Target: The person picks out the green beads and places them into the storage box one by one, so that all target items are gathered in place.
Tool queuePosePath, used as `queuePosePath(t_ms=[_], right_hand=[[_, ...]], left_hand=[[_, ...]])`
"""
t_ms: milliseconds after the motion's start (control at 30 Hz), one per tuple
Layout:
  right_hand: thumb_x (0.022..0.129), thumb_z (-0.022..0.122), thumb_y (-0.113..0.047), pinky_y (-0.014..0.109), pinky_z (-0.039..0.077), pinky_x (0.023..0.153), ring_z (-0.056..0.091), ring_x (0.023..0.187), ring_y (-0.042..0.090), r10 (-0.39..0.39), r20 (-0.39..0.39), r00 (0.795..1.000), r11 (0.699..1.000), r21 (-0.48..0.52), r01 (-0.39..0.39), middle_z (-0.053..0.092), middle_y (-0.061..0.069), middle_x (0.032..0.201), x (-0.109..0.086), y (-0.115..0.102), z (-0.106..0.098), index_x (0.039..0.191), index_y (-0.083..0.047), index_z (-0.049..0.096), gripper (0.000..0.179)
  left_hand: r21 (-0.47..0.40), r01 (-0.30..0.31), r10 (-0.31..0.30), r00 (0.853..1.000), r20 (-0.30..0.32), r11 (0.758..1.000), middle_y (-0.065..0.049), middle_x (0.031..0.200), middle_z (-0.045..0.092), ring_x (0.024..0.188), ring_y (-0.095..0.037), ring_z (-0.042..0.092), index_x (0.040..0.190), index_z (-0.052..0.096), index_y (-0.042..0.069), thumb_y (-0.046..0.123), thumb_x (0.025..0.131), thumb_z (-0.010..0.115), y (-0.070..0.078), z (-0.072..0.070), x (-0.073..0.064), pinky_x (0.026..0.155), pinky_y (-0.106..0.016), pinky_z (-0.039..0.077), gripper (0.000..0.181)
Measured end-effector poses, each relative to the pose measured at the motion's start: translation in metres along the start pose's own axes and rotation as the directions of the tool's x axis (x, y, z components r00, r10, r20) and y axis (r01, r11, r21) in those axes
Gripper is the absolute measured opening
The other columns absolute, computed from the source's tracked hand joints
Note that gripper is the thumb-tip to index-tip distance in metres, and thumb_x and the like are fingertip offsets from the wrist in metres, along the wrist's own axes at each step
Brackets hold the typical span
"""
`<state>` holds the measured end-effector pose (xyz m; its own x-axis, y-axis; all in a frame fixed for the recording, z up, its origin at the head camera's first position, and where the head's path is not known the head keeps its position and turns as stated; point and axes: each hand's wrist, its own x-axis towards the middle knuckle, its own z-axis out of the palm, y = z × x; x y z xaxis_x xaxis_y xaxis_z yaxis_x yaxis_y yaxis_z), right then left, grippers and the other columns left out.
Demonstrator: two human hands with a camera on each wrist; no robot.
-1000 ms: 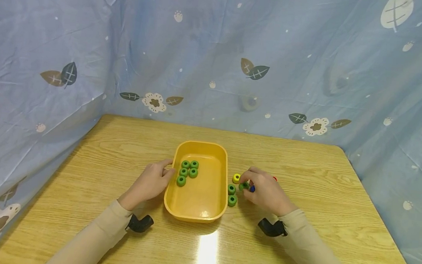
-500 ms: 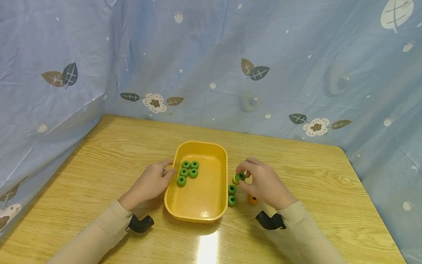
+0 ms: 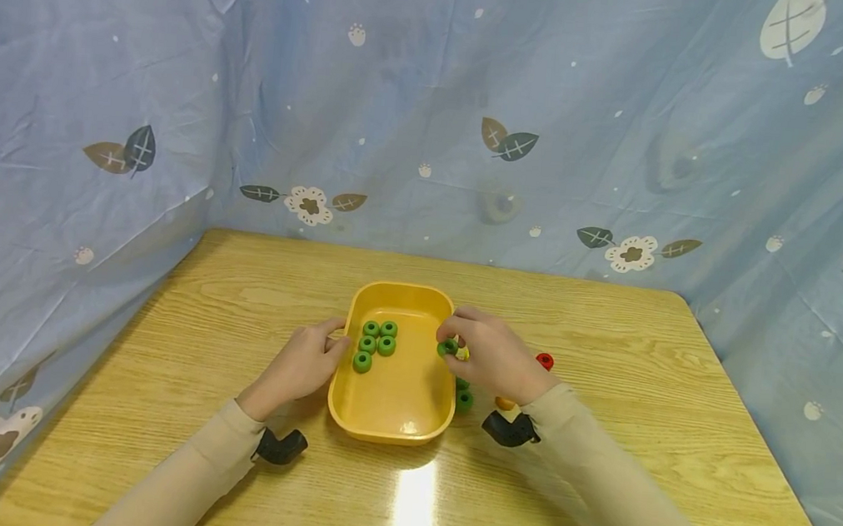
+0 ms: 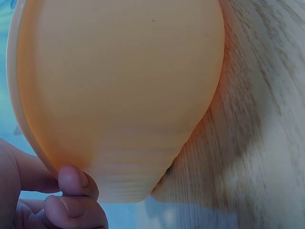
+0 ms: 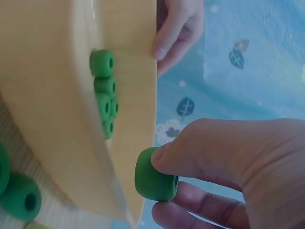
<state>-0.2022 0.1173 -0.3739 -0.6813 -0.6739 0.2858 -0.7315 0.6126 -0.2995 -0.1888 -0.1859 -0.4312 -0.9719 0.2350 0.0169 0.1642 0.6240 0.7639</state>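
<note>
A yellow-orange plastic tray (image 3: 388,438) stands on the wooden table, with several green beads (image 3: 387,345) grouped in its left half. At the tray's left side, my left hand (image 3: 303,361) holds the rim; thumb and fingers meet at the wall in the left wrist view. Between the thumb and fingers of my right hand (image 3: 494,357) is a green bead (image 5: 155,176), a thick ring with a hole. That bead is raised at the tray's right rim, clear of the other beads inside.
Right of the tray lie green beads (image 3: 464,399), an orange bead (image 3: 504,403) and a red bead (image 3: 544,361). A yellow bead (image 3: 464,354) is mostly behind my right hand. Patterned blue cloth (image 3: 433,130) hangs behind the table (image 3: 255,273).
My right hand has lifted a green bead from the group on the table and carried it left to the tray's right rim. My left hand and the tray have stayed put.
</note>
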Motion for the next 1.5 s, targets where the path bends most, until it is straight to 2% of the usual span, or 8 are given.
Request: queuePosePath(t_ms=[133, 400, 533, 667, 800, 967, 1200, 1500], right_hand=[[0.087, 0.082, -0.007, 0.024, 0.055, 0.071, 0.064, 0.080, 0.016, -0.033, 0.016, 0.999, 0.999, -0.030, 0.033, 0.066, 0.001, 0.100, 0.009, -0.007, 0.003, 0.100, -0.012, 0.073, 0.017], [0.092, 0.079, -0.011, 0.025, 0.054, 0.071, 0.062, 0.079, 0.013, -0.095, 0.057, 0.994, 0.993, -0.058, 0.098, 0.066, 0.001, 0.100, 0.029, -0.019, 0.011, 0.102, -0.012, 0.074, 0.011], [0.092, 0.080, -0.012, 0.026, 0.055, 0.073, 0.060, 0.081, 0.012, -0.083, 0.099, 0.992, 0.995, -0.046, 0.087, 0.066, 0.001, 0.102, 0.038, -0.025, 0.015, 0.104, -0.011, 0.075, 0.013], [0.091, 0.082, -0.013, 0.029, 0.056, 0.077, 0.062, 0.085, 0.012, -0.045, 0.153, 0.987, 0.998, -0.037, 0.052, 0.067, 0.000, 0.103, 0.046, -0.028, 0.020, 0.106, -0.012, 0.076, 0.016], [0.091, 0.082, -0.013, 0.029, 0.057, 0.080, 0.064, 0.087, 0.013, -0.042, 0.182, 0.982, 0.999, -0.017, 0.046, 0.068, 0.000, 0.103, 0.053, -0.031, 0.025, 0.107, -0.011, 0.076, 0.018], [0.090, 0.081, -0.009, 0.029, 0.056, 0.082, 0.064, 0.088, 0.013, -0.045, 0.193, 0.980, 0.999, 0.009, 0.044, 0.068, 0.001, 0.103, 0.061, -0.033, 0.034, 0.105, -0.010, 0.077, 0.016], [0.089, 0.083, -0.013, 0.032, 0.055, 0.079, 0.062, 0.083, 0.013, -0.024, 0.226, 0.974, 0.999, -0.016, 0.028, 0.068, 0.002, 0.101, 0.071, -0.034, 0.048, 0.102, -0.011, 0.078, 0.015], [0.088, 0.083, -0.013, 0.029, 0.056, 0.080, 0.063, 0.087, 0.014, -0.006, 0.278, 0.960, 0.999, -0.033, 0.016, 0.070, 0.003, 0.104, 0.080, -0.031, 0.058, 0.105, -0.011, 0.080, 0.017]], left_hand=[[-0.007, 0.002, -0.002, 1.000, 0.002, 1.000, -0.023, 0.106, 0.077, 0.057, -0.014, 0.064, 0.152, 0.045, -0.009, 0.016, 0.110, 0.051, 0.001, 0.000, 0.000, 0.056, -0.028, 0.048, 0.049], [-0.001, 0.001, -0.001, 1.000, 0.000, 1.000, -0.024, 0.111, 0.077, 0.077, -0.017, 0.074, 0.152, 0.045, -0.009, 0.016, 0.110, 0.051, 0.001, -0.001, 0.000, 0.063, -0.029, 0.051, 0.049], [0.008, 0.009, -0.009, 1.000, -0.004, 1.000, -0.024, 0.114, 0.076, 0.086, -0.019, 0.076, 0.151, 0.046, -0.008, 0.018, 0.110, 0.052, 0.001, 0.000, 0.000, 0.068, -0.029, 0.052, 0.049], [0.006, 0.001, -0.001, 1.000, 0.002, 1.000, -0.022, 0.109, 0.077, 0.075, -0.015, 0.072, 0.151, 0.046, -0.009, 0.017, 0.110, 0.052, 0.000, 0.000, 0.000, 0.064, -0.029, 0.051, 0.049], [0.009, -0.016, 0.016, 1.000, 0.017, 1.000, -0.016, 0.083, 0.075, 0.064, -0.014, 0.066, 0.151, 0.045, -0.010, 0.015, 0.110, 0.050, 0.000, -0.001, 0.001, 0.059, -0.028, 0.048, 0.048], [0.017, -0.015, 0.015, 1.000, 0.010, 1.000, -0.011, 0.085, 0.076, 0.076, -0.013, 0.071, 0.151, 0.045, -0.009, 0.016, 0.110, 0.051, -0.001, -0.001, 0.001, 0.064, -0.027, 0.050, 0.049], [0.001, 0.001, -0.001, 1.000, 0.030, 1.000, -0.003, 0.064, 0.063, 0.050, -0.013, 0.053, 0.153, 0.045, -0.007, 0.017, 0.110, 0.051, 0.001, -0.001, 0.001, 0.053, -0.025, 0.043, 0.049], [0.012, -0.001, 0.001, 1.000, 0.028, 1.000, -0.001, 0.061, 0.057, 0.049, -0.011, 0.048, 0.152, 0.046, -0.006, 0.016, 0.110, 0.052, 0.002, -0.002, 0.001, 0.051, -0.024, 0.039, 0.048]])
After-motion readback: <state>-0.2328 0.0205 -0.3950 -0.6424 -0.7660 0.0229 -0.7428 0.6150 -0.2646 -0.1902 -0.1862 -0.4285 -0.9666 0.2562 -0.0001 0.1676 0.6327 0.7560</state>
